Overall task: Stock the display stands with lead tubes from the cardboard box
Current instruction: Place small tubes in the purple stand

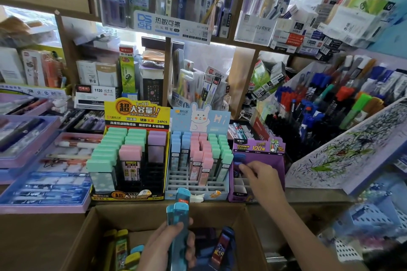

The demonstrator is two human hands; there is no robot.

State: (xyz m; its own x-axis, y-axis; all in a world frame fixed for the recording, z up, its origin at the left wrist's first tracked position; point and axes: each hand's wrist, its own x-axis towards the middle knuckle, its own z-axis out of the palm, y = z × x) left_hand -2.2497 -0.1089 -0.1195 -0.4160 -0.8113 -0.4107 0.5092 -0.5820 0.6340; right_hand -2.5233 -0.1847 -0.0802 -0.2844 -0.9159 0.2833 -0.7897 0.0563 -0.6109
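Closest to me, my left hand (170, 243) is wrapped around a bundle of teal lead tubes (178, 215), held upright over the open cardboard box (83, 233). More tubes, yellow-capped (122, 246) and dark blue (222, 246), lie loose inside the box. My right hand (258, 175) reaches forward over the purple display stand (257, 171), fingertips pinching a blue-capped tube (239, 160) at the stand's back left corner; its white grid slots (241, 185) nearer me stand bare. That stand's header reads "100". I see the middle rabbit-card stand (198, 156) holding blue, pink and green tubes, and the yellow stand (130, 152), marked "24PCS", holding green, pink and purple ones.
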